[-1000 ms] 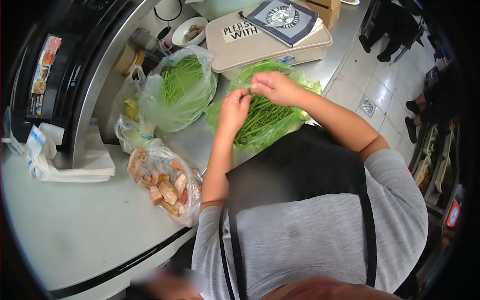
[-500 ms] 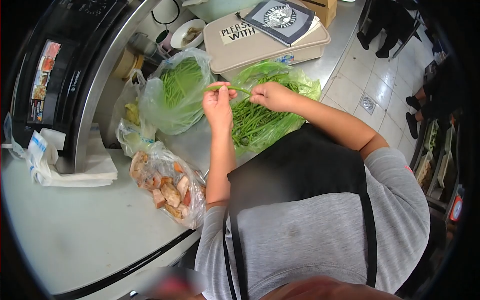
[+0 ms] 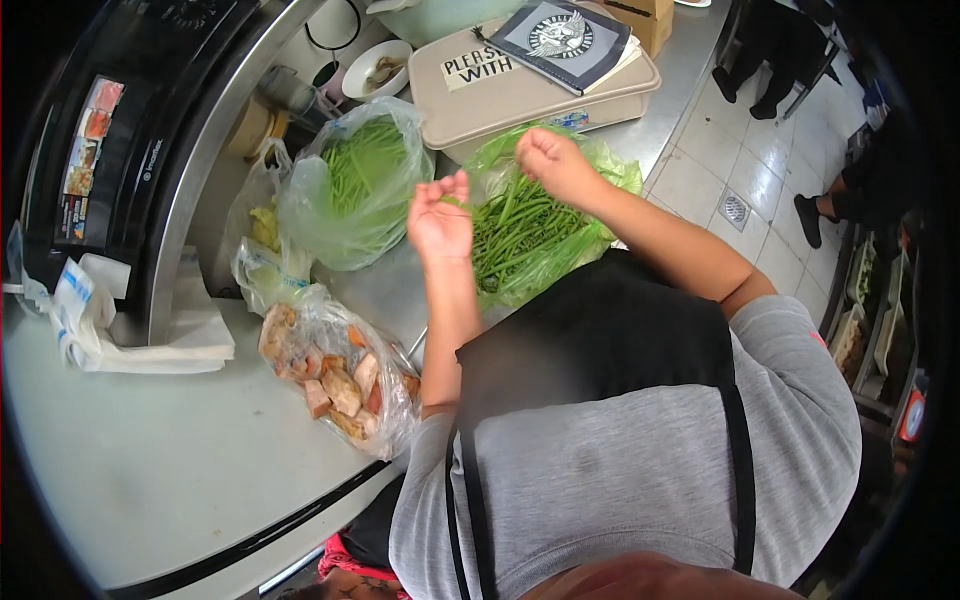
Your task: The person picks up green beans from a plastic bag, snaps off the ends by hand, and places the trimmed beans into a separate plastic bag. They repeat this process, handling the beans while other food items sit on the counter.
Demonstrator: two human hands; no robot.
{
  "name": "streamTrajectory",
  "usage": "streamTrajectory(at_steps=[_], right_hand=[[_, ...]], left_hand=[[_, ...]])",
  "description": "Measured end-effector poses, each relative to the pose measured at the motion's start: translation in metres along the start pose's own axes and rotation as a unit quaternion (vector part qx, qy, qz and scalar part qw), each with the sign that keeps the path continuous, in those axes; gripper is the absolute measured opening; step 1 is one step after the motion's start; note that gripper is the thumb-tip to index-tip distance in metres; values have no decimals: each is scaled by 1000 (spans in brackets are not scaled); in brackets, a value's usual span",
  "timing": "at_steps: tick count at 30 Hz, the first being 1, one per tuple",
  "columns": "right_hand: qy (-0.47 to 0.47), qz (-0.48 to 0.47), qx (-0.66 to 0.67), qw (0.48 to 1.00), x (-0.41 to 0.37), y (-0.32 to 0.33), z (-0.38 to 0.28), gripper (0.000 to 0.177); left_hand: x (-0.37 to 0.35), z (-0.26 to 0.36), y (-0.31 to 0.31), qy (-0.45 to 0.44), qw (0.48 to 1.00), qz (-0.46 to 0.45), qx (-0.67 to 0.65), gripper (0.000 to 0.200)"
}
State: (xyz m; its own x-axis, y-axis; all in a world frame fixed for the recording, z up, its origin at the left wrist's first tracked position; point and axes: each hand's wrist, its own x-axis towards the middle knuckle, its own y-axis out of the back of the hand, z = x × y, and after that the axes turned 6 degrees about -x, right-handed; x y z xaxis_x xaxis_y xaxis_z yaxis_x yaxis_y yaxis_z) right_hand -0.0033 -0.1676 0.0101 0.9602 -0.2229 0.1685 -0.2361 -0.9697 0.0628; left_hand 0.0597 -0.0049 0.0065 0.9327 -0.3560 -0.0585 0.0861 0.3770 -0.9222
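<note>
My left hand (image 3: 440,220) is turned palm up with its fingers curled, and a short length of green vegetable stem (image 3: 455,203) shows across it. To the right, my right hand (image 3: 555,165) is closed, fingertips pressed together; whether anything is in them is hidden. Both hands are over an opened plastic bag (image 3: 560,270) of long green stems (image 3: 515,228). Just left of my left hand stands a clear bag (image 3: 365,185) packed with thinner green stems.
A bag of brownish chunks (image 3: 345,385) lies near my left forearm. Behind are a lidded beige box (image 3: 440,110) with a notebook (image 3: 565,45) on top, and a white bowl (image 3: 377,70). A black machine (image 3: 130,130) borders the left. Other people's legs (image 3: 770,60) show at right.
My hands have moved apart; the stem stretched between them now shows only at my left hand. My right hand has lifted up and away. At far right, another person's feet have shifted.
</note>
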Motion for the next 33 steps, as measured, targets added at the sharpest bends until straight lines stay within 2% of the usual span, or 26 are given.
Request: streamTrajectory(at_steps=[1,3,6,8,9,11,12,13,15,18,21,24,25,27,28,29,31,32,33], right_hand=[[5,11,-26,1000,5,8,5,13],[11,14,-53,998,9,13,5,14],[16,-10,-54,998,8,7,-3,14],[26,-25,-51,998,8,-2,-4,12],[101,-10,-146,984,6,-3,-5,11],[241,23,-331,912,3,-3,-6,8],[284,10,-392,875,3,2,-8,8],[291,9,-434,853,3,5,-5,8],[306,5,-512,802,2,10,5,8],[177,-21,-566,805,-4,13,28,7],[156,10,-524,838,-4,14,31,12],[71,-58,-561,823,1,17,25,16],[72,-76,-579,809,2,18,28,16],[75,-111,-613,779,4,19,37,17],[77,-109,-603,787,5,18,38,17],[79,-108,-593,794,5,17,39,17],[91,-107,-567,811,4,13,30,17],[100,-108,-552,821,4,12,24,16],[107,-108,-536,831,4,11,14,16]], left_hand=[[-1,6,-2,-35,999,-32,-4,7],[-8,9,-14,-17,982,-17,189,8],[-18,-13,-24,39,883,-32,466,12],[-19,-23,-19,79,871,-78,479,12],[-19,-25,-18,100,863,-102,485,11],[-20,-24,-18,160,867,-96,462,11],[-20,-22,-15,196,872,-91,439,11],[-20,-21,-13,231,875,-85,416,11],[-22,-17,-14,236,892,-68,379,12],[-22,-14,-18,191,911,-44,363,12],[-15,-13,-8,115,933,-13,341,10],[-4,-16,3,66,940,7,336,7],[-2,-17,8,56,939,13,338,7],[2,-19,18,43,902,-7,429,8],[4,-19,20,35,880,-17,473,9],[5,-21,23,-8,819,-46,572,11],[-2,-25,10,-92,658,-98,741,14],[-8,-24,3,-68,626,-89,772,18],[-8,-25,5,-77,617,-109,776,17]])
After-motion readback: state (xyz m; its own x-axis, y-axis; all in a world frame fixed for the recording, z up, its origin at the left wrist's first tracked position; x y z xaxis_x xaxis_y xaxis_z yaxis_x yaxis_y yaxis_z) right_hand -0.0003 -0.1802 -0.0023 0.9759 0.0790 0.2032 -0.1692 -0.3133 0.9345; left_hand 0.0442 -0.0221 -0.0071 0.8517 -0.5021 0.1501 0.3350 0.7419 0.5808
